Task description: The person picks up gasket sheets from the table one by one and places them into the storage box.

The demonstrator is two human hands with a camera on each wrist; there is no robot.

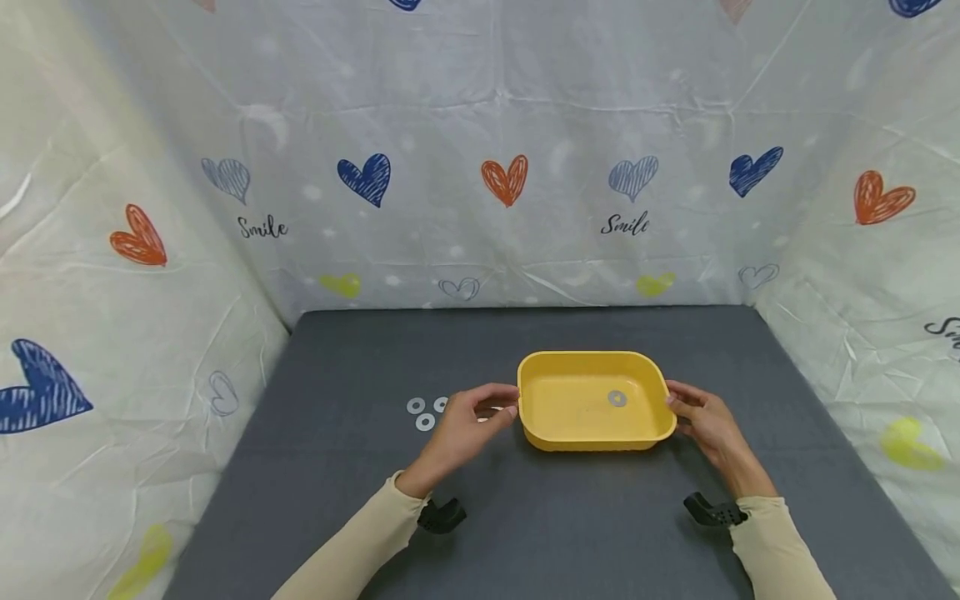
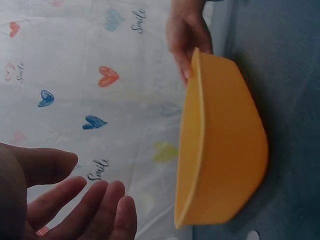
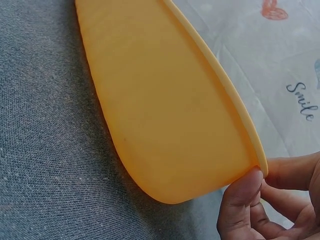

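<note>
A yellow plastic tub stands on the grey table, with one flat grey washer lying inside it. My right hand grips the tub's right end, and the right wrist view shows thumb and finger pinching the rim. At the left end is my left hand, thumb and fingers loosely bent and parted. The left wrist view shows this left hand apart from the tub, holding nothing. Several more washers lie flat on the table left of the left hand, which partly covers some of them.
The dark grey tabletop reaches back to a white curtain printed with hearts, which also hangs along both sides. Each wrist wears a black strap.
</note>
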